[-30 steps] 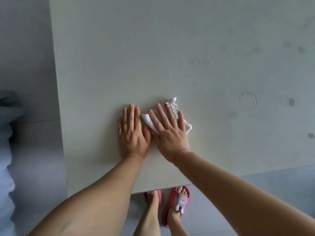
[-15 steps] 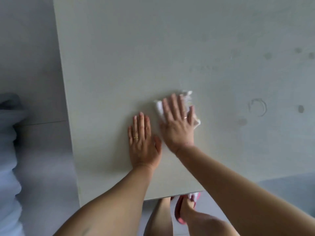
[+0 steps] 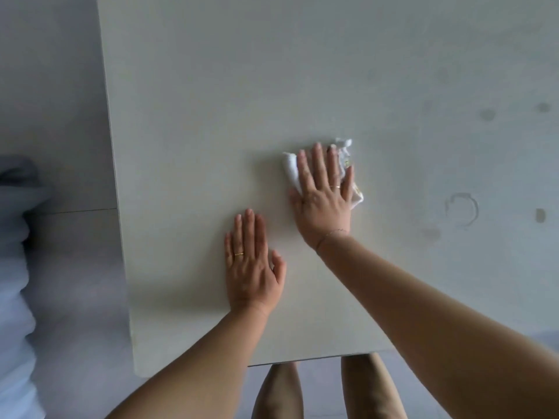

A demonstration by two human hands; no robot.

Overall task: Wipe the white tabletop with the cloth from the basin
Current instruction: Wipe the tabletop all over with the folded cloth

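White cloth (image 3: 291,164) lies under the flat, released right grip (image 3: 325,204); left grip (image 3: 251,267) rests released on tabletop (image 3: 181,116).

Right hand (image 3: 323,201) covered most of the cloth (image 3: 289,166); tabletop (image 3: 211,101) ran past top and right edges.

Cloth (image 3: 291,167) lay on the worktop (image 3: 196,116) beneath the right hand (image 3: 325,201), left hand (image 3: 252,267) lay flat nearer the front edge and to its left, ring mark (image 3: 476,211) lay right of the cloth.
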